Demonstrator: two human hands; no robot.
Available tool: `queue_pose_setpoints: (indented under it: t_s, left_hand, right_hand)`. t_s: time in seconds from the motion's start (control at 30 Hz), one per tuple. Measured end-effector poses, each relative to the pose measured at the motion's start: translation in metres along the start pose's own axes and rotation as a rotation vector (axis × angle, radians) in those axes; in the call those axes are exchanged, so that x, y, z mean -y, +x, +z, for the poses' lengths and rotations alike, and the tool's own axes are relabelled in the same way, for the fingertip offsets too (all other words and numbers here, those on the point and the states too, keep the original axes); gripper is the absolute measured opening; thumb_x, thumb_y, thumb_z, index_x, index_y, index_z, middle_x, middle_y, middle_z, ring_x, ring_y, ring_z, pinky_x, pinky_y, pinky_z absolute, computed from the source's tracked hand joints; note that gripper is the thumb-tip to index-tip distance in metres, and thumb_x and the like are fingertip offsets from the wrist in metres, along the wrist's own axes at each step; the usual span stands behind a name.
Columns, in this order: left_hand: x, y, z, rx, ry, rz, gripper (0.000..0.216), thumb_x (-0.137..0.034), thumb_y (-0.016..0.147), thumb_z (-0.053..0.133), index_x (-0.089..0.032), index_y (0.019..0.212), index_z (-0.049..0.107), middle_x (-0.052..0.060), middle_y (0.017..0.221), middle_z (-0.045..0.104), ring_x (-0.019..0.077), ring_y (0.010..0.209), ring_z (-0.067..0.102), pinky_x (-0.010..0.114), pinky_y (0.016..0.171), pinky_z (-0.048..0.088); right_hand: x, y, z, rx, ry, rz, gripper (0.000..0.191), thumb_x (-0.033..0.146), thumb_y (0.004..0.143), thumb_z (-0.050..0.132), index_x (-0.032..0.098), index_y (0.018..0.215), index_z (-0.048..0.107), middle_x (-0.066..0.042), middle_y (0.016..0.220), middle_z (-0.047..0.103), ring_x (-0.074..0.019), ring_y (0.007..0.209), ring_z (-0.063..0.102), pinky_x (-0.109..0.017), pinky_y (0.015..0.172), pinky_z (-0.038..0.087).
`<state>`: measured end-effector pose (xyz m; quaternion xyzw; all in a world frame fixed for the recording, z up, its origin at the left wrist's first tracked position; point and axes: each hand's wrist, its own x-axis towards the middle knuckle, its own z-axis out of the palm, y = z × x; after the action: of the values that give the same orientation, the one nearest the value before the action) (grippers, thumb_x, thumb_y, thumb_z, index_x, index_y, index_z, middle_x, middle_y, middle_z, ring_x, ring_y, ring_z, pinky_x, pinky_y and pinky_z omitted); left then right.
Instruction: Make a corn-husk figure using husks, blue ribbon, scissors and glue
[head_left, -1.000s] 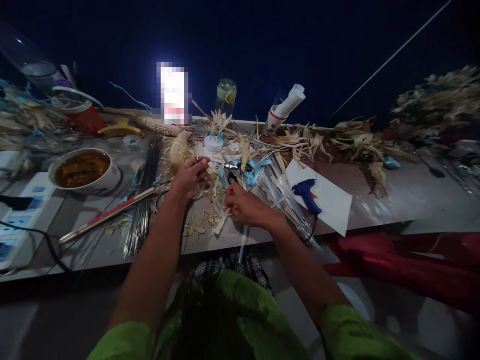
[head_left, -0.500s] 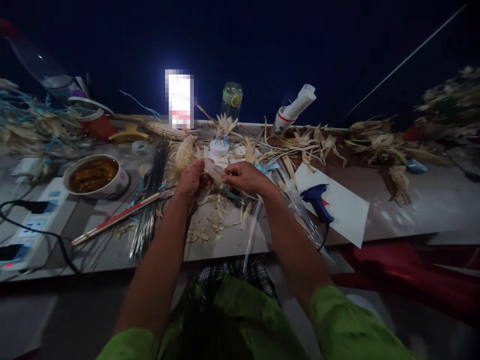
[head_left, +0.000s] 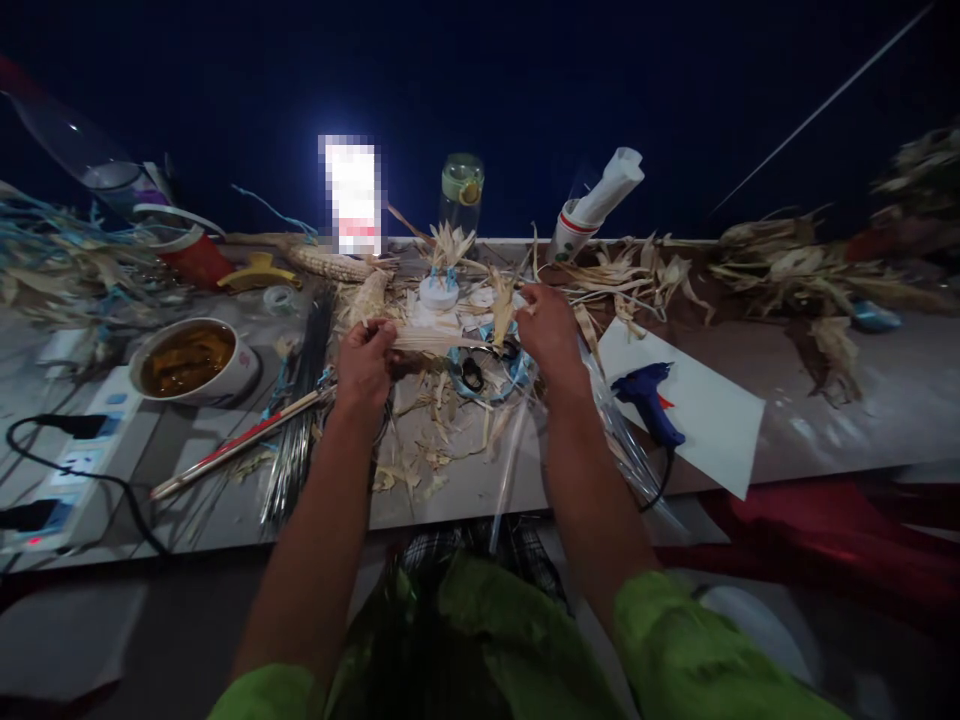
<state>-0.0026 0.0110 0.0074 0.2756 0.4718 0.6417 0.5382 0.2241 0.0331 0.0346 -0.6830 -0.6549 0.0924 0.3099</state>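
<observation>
My left hand [head_left: 365, 365] pinches one end of a pale, flat corn husk [head_left: 431, 341], which stretches out to the right above the table. To its right, my right hand [head_left: 553, 328] has its fingers curled together; whatever is between the fingertips, if anything, is too small to make out. A curled, upright piece of dry husk [head_left: 501, 303] stands just left of those fingertips. Below the right hand lie scissors with black handles [head_left: 472, 374] on a light blue ring-shaped thing. Behind the held husk stands a white round container [head_left: 439, 293] with husk pieces tied in blue above it.
Husk scraps [head_left: 431, 440] litter the table. Left are a bundle of thin wires [head_left: 289, 465], a red-and-silver rod [head_left: 236, 443], a bowl of brown liquid [head_left: 247, 372] and a power strip [head_left: 97, 440]. Right, a blue glue gun [head_left: 651, 400] lies on white card [head_left: 712, 430].
My hands have moved apart: the right went rightward off the husk, and the left shifted slightly left, still holding it. The scissors handles have come into sight.
</observation>
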Motion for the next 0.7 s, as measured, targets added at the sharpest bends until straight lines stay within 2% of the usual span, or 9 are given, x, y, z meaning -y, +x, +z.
queue_pose_setpoints:
  t_s: [0.07,0.2,0.33,0.4,0.5,0.53,0.57,0.67,0.7]
  left_hand:
    - [-0.001,0.001,0.001,-0.057,-0.03,0.0,0.026,-0.02,0.055,0.07,-0.016,0.071,0.051,-0.009,0.054,0.047,0.0003,0.035,0.033,0.015,0.037,0.033]
    - [-0.001,0.001,0.003,-0.121,-0.041,0.012,0.024,-0.02,0.055,0.07,-0.017,0.071,0.052,-0.008,0.057,0.049,0.0027,0.04,0.042,0.016,0.037,0.035]
    - [-0.002,0.001,0.002,-0.102,-0.074,0.012,0.025,-0.021,0.055,0.071,-0.017,0.072,0.052,-0.007,0.057,0.049,0.0033,0.042,0.044,0.016,0.038,0.035]
    - [-0.002,0.002,0.002,-0.096,-0.105,0.017,0.026,-0.022,0.056,0.071,-0.017,0.072,0.051,-0.007,0.057,0.05,0.003,0.041,0.044,0.015,0.039,0.035]
    - [-0.001,0.002,0.003,-0.09,-0.14,0.035,0.027,-0.023,0.055,0.072,-0.017,0.071,0.051,-0.007,0.057,0.051,0.0032,0.042,0.045,0.015,0.04,0.035]
    - [-0.001,0.002,0.004,-0.09,-0.138,0.038,0.028,-0.024,0.055,0.073,-0.017,0.071,0.051,-0.007,0.057,0.051,0.0029,0.041,0.045,0.015,0.04,0.035]
    - [0.0,0.001,0.004,-0.086,-0.129,0.037,0.028,-0.024,0.055,0.073,-0.017,0.072,0.051,-0.007,0.057,0.051,0.0026,0.041,0.044,0.016,0.04,0.036]
    - [0.0,-0.002,0.007,-0.078,-0.088,0.009,0.031,-0.026,0.053,0.075,-0.017,0.073,0.053,-0.008,0.058,0.052,0.003,0.041,0.045,0.016,0.04,0.039]
    - [0.0,-0.003,0.008,-0.068,-0.08,-0.006,0.032,-0.026,0.052,0.075,-0.017,0.073,0.053,-0.008,0.058,0.052,0.0037,0.041,0.046,0.017,0.041,0.04]
  right_hand:
    - [0.001,-0.001,-0.001,-0.151,0.001,0.024,0.034,0.028,0.077,0.05,0.015,0.107,0.056,-0.013,0.113,0.056,-0.0239,0.105,0.05,-0.039,0.089,0.04]
    - [0.017,-0.009,-0.007,-0.033,0.209,-0.074,0.038,0.046,0.082,0.045,0.016,0.101,0.058,-0.01,0.099,0.059,-0.0209,0.096,0.054,-0.038,0.084,0.044]
    - [0.037,-0.024,-0.026,-0.14,0.423,-0.016,0.045,0.053,0.083,0.039,0.017,0.105,0.056,-0.008,0.093,0.059,-0.0163,0.087,0.054,-0.032,0.075,0.045]
    - [0.046,-0.036,-0.032,0.083,0.571,0.024,0.048,0.056,0.083,0.036,0.016,0.09,0.061,-0.005,0.075,0.06,-0.0117,0.068,0.053,-0.026,0.063,0.044]
    - [0.058,-0.055,-0.021,0.713,0.731,0.023,0.046,0.058,0.076,0.047,0.014,0.074,0.062,-0.002,0.062,0.06,-0.0068,0.048,0.045,-0.021,0.048,0.037]
    - [0.062,-0.06,-0.012,0.785,0.772,0.042,0.044,0.057,0.075,0.05,0.015,0.074,0.061,-0.001,0.062,0.06,-0.006,0.045,0.043,-0.021,0.046,0.035]
    - [0.066,-0.063,0.0,0.763,0.815,0.08,0.041,0.056,0.075,0.05,0.016,0.074,0.06,0.0,0.061,0.059,-0.0057,0.044,0.043,-0.021,0.044,0.033]
    - [0.073,-0.062,0.036,0.477,0.921,0.243,0.03,0.047,0.073,0.055,0.017,0.073,0.056,0.005,0.053,0.051,-0.0061,0.045,0.043,-0.02,0.046,0.032]
    - [0.074,-0.058,0.045,0.44,0.993,0.296,0.027,0.044,0.073,0.055,0.017,0.073,0.055,0.005,0.052,0.05,-0.0067,0.046,0.045,-0.02,0.046,0.032]
